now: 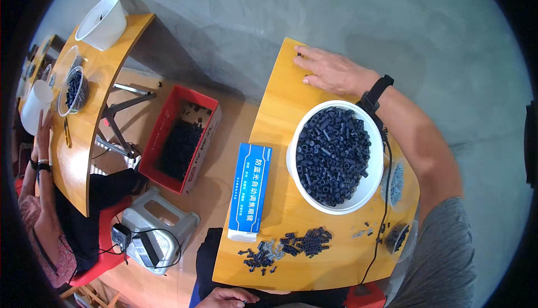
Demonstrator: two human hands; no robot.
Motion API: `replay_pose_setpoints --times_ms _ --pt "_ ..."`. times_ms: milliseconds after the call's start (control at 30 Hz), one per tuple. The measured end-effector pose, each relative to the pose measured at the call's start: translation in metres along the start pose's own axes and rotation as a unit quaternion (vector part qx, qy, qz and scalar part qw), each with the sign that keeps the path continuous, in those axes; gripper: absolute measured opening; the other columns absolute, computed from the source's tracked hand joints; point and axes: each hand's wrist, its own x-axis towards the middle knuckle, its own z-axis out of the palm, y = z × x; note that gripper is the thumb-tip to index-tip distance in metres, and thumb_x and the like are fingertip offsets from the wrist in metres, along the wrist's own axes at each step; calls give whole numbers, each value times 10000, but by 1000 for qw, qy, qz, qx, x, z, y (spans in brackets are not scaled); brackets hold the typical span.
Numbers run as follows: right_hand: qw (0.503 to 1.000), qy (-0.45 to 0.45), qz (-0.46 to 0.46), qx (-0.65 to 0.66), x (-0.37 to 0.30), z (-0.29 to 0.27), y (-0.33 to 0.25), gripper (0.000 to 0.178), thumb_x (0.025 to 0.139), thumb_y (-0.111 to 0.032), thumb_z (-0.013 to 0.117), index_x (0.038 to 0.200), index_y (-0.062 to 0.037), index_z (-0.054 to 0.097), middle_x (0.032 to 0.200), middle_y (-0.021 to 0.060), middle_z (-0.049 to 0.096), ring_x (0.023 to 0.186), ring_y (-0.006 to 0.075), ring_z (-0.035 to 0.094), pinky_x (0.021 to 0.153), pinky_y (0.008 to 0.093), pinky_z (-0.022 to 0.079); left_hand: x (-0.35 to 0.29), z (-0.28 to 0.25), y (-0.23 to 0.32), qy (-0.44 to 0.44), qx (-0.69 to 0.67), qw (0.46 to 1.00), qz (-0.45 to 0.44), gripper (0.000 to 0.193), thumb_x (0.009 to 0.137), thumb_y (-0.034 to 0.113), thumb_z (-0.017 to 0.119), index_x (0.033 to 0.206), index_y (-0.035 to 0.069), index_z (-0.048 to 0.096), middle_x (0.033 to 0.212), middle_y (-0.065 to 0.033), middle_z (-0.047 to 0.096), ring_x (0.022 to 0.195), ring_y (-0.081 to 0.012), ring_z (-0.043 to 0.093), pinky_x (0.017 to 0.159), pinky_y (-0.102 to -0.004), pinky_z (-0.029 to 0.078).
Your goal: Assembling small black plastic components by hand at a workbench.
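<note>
My right hand (330, 71), with a black band on its wrist, stretches to the far corner of the table. Its fingers are spread, and a small black part (298, 54) lies at the index fingertip. Below that arm stands a white tub (295, 131) full of short black tubular plastic parts (333, 157). My left hand (227, 298) is at the lower edge, partly cut off. Its fingers are curled together, with something tiny and dark at the tips. Near the front table edge lie a pile of black parts (308, 242) and small silvery screws (273, 250).
A blue and white box (250, 187) lies left of the tub. At right are clear containers of screws (396, 183) and black parts (398, 236), with a black cable (385, 213) beside them. A red bin (147, 162) and grey stool (185, 218) stand on the floor. Another person works at the left table (106, 84).
</note>
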Motion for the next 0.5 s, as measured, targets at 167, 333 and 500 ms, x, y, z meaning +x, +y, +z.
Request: replay_pose_setpoints --times_ms 167,333,500 --pt "998 4 -37 -44 3 5 6 355 897 -185 543 1208 -17 508 1358 184 436 1248 341 416 1037 401 369 -1 -12 -7 -9 -12 998 -68 151 888 12 562 1010 -16 646 1091 -177 633 1137 -297 552 1026 -415 379" --pt "997 48 -41 -53 -5 9 7 308 870 -152 568 1144 -14 534 1262 167 514 1129 339 496 969 409 418 0 -14 -7 -28 -24 997 -71 162 883 1 550 1019 -29 634 1116 -200 615 1170 -329 528 1051 -450 349" --pt "998 59 14 -1 -10 0 3 320 844 -134 585 1134 -12 526 1167 167 557 1080 343 519 941 421 430 -2 -14 -7 -23 -14 997 -75 161 881 -3 549 1014 -29 636 1127 -203 610 1174 -330 525 1052 -447 350"
